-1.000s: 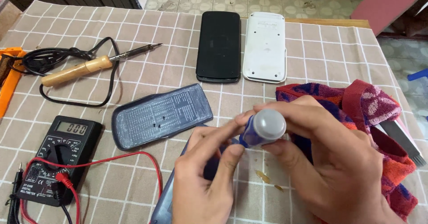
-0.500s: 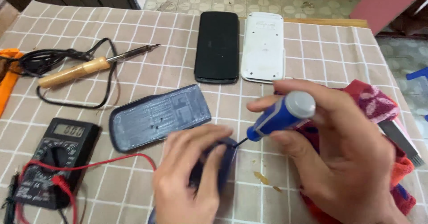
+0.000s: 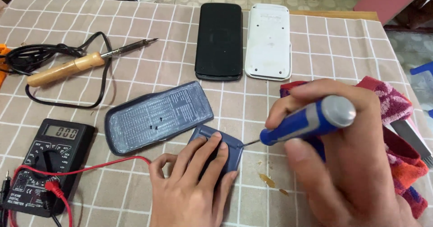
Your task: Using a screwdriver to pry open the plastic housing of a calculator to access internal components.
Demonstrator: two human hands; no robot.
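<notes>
At lower centre the left hand (image 3: 191, 186) lay flat, fingers pressing the dark blue device (image 3: 232, 152). To its right, the right hand (image 3: 347, 164) gripped the blue screwdriver (image 3: 311, 118), which had dropped from upright; its tip now met the device's edge.

grey rectangular multimeter screen (image 3: 61, 132), front left
</notes>
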